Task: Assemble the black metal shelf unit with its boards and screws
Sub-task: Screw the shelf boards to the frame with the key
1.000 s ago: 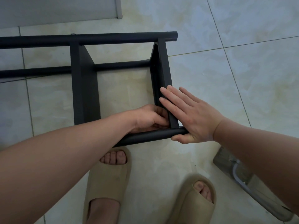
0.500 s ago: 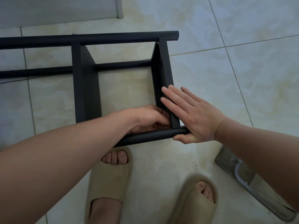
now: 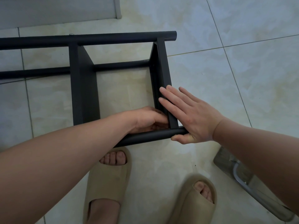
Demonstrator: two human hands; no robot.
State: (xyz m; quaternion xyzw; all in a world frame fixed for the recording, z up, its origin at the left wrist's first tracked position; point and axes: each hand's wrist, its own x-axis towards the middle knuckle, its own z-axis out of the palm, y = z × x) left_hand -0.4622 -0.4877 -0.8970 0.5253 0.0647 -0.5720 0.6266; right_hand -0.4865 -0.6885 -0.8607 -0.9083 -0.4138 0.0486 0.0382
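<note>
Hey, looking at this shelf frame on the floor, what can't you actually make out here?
Head view only:
1. Whether the left hand holds a screw or tool: its curled fingers sit behind the end board and its own knuckles.
2. The left part of the black frame: cut off by the picture edge.
3. The metal object at lower right: half covered by the right forearm, unidentifiable.

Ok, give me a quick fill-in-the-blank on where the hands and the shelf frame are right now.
The right hand presses flat, fingers ____, on the end board.
The left hand reaches ____ the frame beside that board.
The frame lies on a ____ floor.
Missing: straight; inside; tiled.
</note>
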